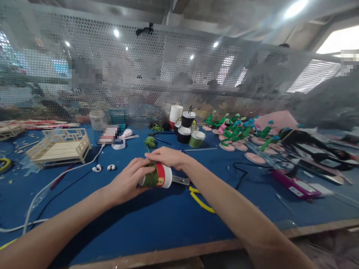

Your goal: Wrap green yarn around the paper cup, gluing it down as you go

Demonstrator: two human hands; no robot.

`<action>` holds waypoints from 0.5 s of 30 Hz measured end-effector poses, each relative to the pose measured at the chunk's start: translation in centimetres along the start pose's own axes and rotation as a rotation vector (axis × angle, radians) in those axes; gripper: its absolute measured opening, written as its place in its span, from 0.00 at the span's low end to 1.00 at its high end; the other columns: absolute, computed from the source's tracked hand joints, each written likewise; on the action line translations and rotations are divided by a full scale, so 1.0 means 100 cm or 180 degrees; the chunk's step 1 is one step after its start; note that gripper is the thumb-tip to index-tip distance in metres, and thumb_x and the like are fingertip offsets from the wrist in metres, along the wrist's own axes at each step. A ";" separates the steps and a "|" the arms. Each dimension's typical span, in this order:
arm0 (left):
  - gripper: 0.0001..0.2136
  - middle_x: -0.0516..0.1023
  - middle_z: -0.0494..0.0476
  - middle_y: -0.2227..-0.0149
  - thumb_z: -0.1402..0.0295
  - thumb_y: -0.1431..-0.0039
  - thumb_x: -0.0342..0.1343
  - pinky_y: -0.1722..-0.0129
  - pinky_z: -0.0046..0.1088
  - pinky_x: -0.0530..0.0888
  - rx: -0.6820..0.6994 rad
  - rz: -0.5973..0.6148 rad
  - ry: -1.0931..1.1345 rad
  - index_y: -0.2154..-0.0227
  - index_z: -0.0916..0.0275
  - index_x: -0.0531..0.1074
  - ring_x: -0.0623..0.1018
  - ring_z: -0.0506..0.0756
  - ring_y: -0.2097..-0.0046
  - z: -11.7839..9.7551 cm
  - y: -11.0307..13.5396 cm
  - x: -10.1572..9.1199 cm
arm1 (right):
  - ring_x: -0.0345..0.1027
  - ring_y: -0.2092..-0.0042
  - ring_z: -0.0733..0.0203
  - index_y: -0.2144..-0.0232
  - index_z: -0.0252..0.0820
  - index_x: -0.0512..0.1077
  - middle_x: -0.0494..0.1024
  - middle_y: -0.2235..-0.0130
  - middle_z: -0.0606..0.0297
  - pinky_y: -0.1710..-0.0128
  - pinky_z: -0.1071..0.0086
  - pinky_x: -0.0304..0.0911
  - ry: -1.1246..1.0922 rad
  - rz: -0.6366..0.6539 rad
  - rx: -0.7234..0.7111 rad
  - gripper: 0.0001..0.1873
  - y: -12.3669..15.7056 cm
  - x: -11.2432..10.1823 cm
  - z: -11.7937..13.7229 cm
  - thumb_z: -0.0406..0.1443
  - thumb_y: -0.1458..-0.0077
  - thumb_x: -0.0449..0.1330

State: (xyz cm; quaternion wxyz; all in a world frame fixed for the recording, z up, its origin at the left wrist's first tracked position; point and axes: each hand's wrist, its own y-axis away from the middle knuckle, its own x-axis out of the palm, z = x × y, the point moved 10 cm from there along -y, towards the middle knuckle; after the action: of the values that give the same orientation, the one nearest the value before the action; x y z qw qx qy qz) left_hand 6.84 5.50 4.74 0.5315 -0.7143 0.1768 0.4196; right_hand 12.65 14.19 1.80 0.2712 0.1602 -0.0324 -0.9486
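A red and white paper cup (160,175) lies tilted on its side between my two hands, its white rim facing right. Green yarn is wound round the cup's left part. My left hand (131,175) grips the cup from the left, fingers over the yarn. From above, my right hand (165,157) is closed at the cup's upper side, with the yarn strand at its fingertips. That strand leads up to a small ball of green yarn (150,141) on the table. Scissors with yellow handles (202,201) lie partly hidden behind the cup and my right forearm.
Small black and green buckets (197,138) and a stack of white cups (176,113) stand at the back. Several green figures on pink discs (238,145) fill the right. At left are a wooden miniature bench (61,146), earphones (97,168) and a white cable. A purple glue gun-like device (294,184) lies right.
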 end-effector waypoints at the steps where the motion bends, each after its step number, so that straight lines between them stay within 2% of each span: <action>1: 0.21 0.66 0.63 0.53 0.74 0.49 0.57 0.53 0.44 0.69 0.0008 0.0010 0.0012 0.53 0.60 0.58 0.67 0.61 0.50 -0.001 0.000 0.000 | 0.60 0.78 0.70 0.84 0.39 0.70 0.71 0.81 0.70 0.76 0.74 0.57 -0.0205 -0.0069 -0.0075 0.16 -0.001 -0.001 0.001 0.45 0.58 0.63; 4: 0.20 0.66 0.63 0.54 0.73 0.48 0.57 0.53 0.43 0.69 -0.0090 0.0075 0.0149 0.53 0.60 0.58 0.67 0.61 0.50 -0.001 -0.002 0.000 | 0.59 0.77 0.73 0.82 0.38 0.70 0.71 0.79 0.72 0.76 0.77 0.55 -0.0416 -0.0490 -0.0398 0.11 0.003 -0.019 0.008 0.40 0.59 0.64; 8: 0.23 0.66 0.62 0.54 0.70 0.50 0.59 0.53 0.41 0.69 -0.0597 0.0057 0.0572 0.53 0.60 0.57 0.68 0.60 0.51 0.009 -0.004 -0.003 | 0.58 0.80 0.74 0.79 0.37 0.68 0.71 0.78 0.70 0.81 0.77 0.52 -0.0574 -0.0793 -0.0806 0.13 0.019 -0.039 0.019 0.43 0.56 0.60; 11: 0.23 0.68 0.60 0.55 0.68 0.52 0.60 0.54 0.40 0.70 -0.0988 0.0126 0.0862 0.54 0.60 0.57 0.70 0.59 0.53 0.017 -0.003 -0.001 | 0.58 0.82 0.74 0.80 0.38 0.65 0.71 0.78 0.70 0.82 0.77 0.52 -0.0710 -0.0958 -0.0914 0.16 0.026 -0.049 0.019 0.46 0.56 0.60; 15: 0.21 0.69 0.60 0.57 0.66 0.54 0.61 0.56 0.39 0.71 -0.1170 0.0214 0.1105 0.57 0.61 0.60 0.72 0.59 0.55 0.019 -0.002 0.005 | 0.57 0.82 0.75 0.80 0.39 0.64 0.68 0.81 0.72 0.83 0.77 0.52 -0.0641 -0.1163 -0.0973 0.18 0.029 -0.056 0.018 0.48 0.57 0.59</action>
State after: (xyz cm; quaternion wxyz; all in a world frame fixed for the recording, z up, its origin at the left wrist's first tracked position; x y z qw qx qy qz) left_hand 6.49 7.44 4.36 0.3401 -0.8540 0.2098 0.3332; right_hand 18.06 14.61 5.54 0.1117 0.0253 0.1140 -0.9869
